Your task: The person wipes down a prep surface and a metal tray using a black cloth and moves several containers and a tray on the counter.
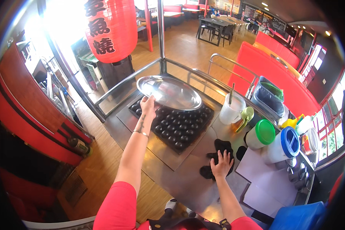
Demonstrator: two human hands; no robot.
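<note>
My left hand grips the near left rim of an oval stainless-steel tray, which is tilted above the far part of a black griddle plate with rounded moulds. The plate sits on a metal worktop. To the right of it, my right hand lies with fingers spread on a crumpled black cloth. What the moulds hold cannot be told.
Right of the plate stand a white pitcher, a bottle with a green top, and tubs with green and blue lids. A metal post and rails edge the worktop. A red lantern hangs at the far left.
</note>
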